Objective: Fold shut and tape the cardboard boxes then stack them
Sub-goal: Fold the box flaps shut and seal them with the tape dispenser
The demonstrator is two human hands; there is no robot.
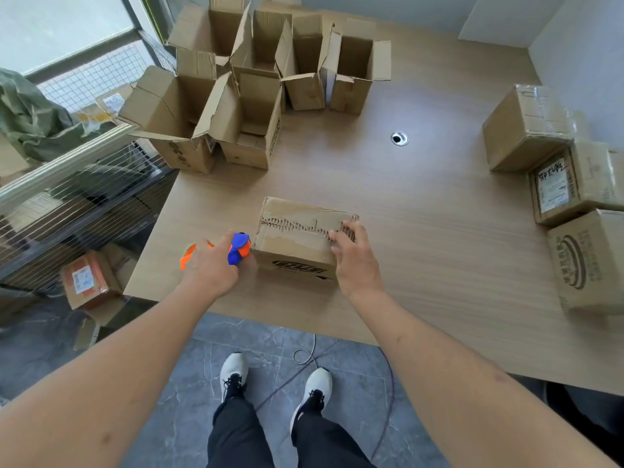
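head view: left hand (211, 265) grips tape dispenser (236, 248); right hand (351, 255) presses flaps of box (297, 241), fingers straight. light, stiff cardboard; hold by sides.

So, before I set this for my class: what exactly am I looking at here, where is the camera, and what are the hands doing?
The single picture comes from a camera worn on a person's head, looking down at their bare arms and shoes. On the wooden table sits a closed cardboard box. The right hand rests on its top flaps; the left hand grips an orange and blue tape dispenser against the box's side. Open boxes wait at the far left; taped boxes sit on the right.
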